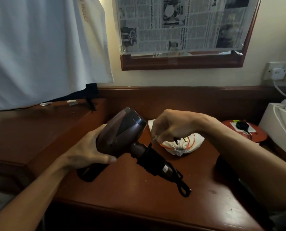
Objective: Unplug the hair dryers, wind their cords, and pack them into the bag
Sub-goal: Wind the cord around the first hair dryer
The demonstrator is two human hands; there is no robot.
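A dark brown hair dryer is held above the wooden table, its handle pointing down to the right. My left hand grips its body from the left. Black cord is wound in several turns around the handle, and a loop sticks out past the handle's end. My right hand pinches the cord's free end with the plug just above the coils. Behind it lies a white drawstring bag with an orange string, partly hidden by my right hand.
A red round cord reel with a black plug in it sits at the right, beside a white appliance. A wall socket holds a white plug. A dark object lies under my right forearm. A white cloth hangs at left.
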